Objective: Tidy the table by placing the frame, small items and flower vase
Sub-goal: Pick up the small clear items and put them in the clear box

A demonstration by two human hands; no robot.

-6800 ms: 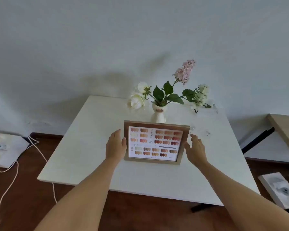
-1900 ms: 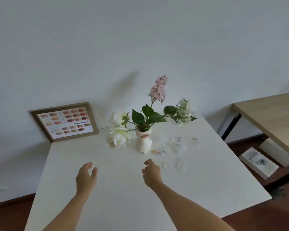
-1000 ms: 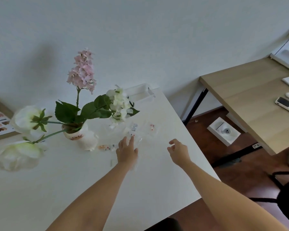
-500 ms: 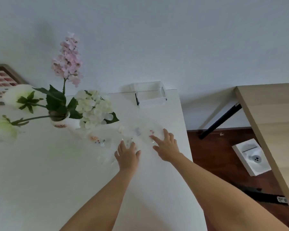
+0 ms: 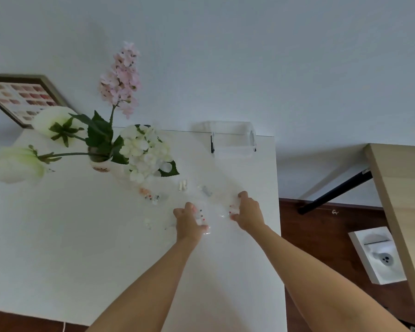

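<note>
Far left, leaning upright against the white wall at the back of the white bench (image 5: 58,236): wooden picture frame with a colour swatch chart (image 5: 22,97), already off the middle of the bench where it lay flat between both hands several seconds ago. Just right of it, near the back edge: small white ceramic vase of white roses and a pink flower spike (image 5: 101,164), not yet moved. Right of the vase, scattered across the bench: small clear plastic packets with tiny coloured pieces (image 5: 153,196), several loose and untouched. Then left hand (image 5: 189,222), fingers curled narrow over a packet, half a second ago spread flat on the surface. Close beside it, right hand (image 5: 247,212), likewise curled in and pinching a clear packet by its edge, open-palmed a moment before. Beyond the hands, at the back right corner: clear plastic storage box (image 5: 233,141), open top, seemingly empty. Reads as frame step finished, gathering of small items just begun, box the likely destination, vase last.
</note>
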